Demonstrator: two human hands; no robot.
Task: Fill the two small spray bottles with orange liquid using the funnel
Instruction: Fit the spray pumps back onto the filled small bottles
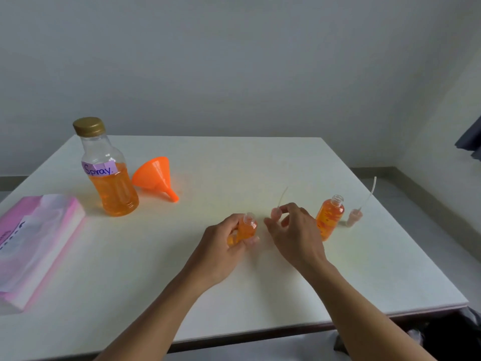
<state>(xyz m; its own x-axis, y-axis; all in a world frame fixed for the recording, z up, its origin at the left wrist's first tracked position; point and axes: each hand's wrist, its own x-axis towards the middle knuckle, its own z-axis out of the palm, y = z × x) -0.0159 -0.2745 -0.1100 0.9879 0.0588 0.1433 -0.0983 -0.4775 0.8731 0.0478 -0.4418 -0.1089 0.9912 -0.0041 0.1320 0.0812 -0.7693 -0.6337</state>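
Centre: the left hand [223, 246] grasps an uncapped, orange-filled small spray bottle [248, 229], while the right hand [296, 233] pinches a pump head [276, 212], its dip tube [283, 195] pointing up, just right of the bottle's neck. Right of centre, a second small bottle [329, 217] stands filled and open on the table [234, 165], a second pump head [354, 217] just beside it. Upper left: the capped supply bottle [112, 188], with the orange funnel [156, 175] lying on its side next to it.

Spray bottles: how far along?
Done: held bottle and standing bottle both hold orange liquid; big bottle capped, funnel on its side. In hand: left hand grips one, right hand pinches a spray top. Left: fit both tops; spare top sits beside standing bottle.
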